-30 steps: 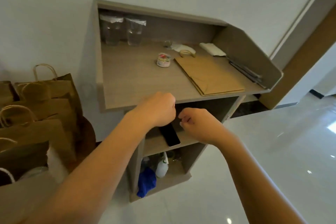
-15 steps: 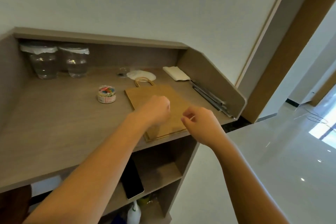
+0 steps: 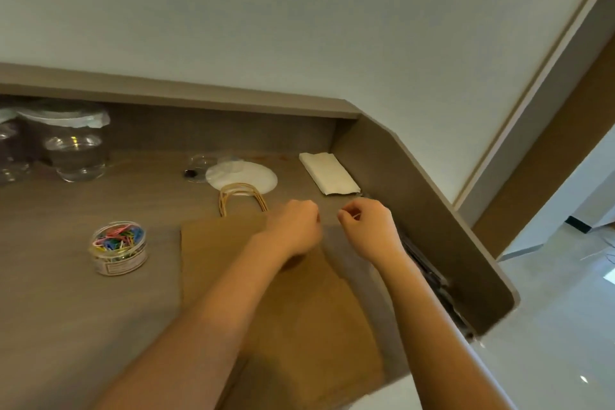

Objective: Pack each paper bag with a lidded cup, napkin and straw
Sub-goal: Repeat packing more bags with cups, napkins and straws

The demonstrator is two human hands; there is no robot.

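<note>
- Brown paper bag [image 3: 276,303] with twisted cord handles [image 3: 241,198] lies flat on the grey wood-grain counter [image 3: 66,309], handles toward the back wall, its near end reaching the counter's front edge.
- Left hand [image 3: 293,230] hovers over the bag's top right corner with fingers curled; whether it pinches the paper cannot be told.
- Right hand [image 3: 369,230] sits just beside it, fingers curled, over bare counter off the bag's right edge; whether it holds anything cannot be told.
- Folded white napkin [image 3: 329,173] lies in the back right corner, near the slanted side panel [image 3: 432,223].
- Round white lid [image 3: 241,176] lies flat behind the handles, which overlap its near rim.
- Clear plastic cups [image 3: 75,150] stand at the back left, against the rear panel.
- Dark straws [image 3: 429,273] run along the foot of the side panel.
- Small clear tub of coloured paper clips [image 3: 119,248] stands left of the bag, with open counter around it.
</note>
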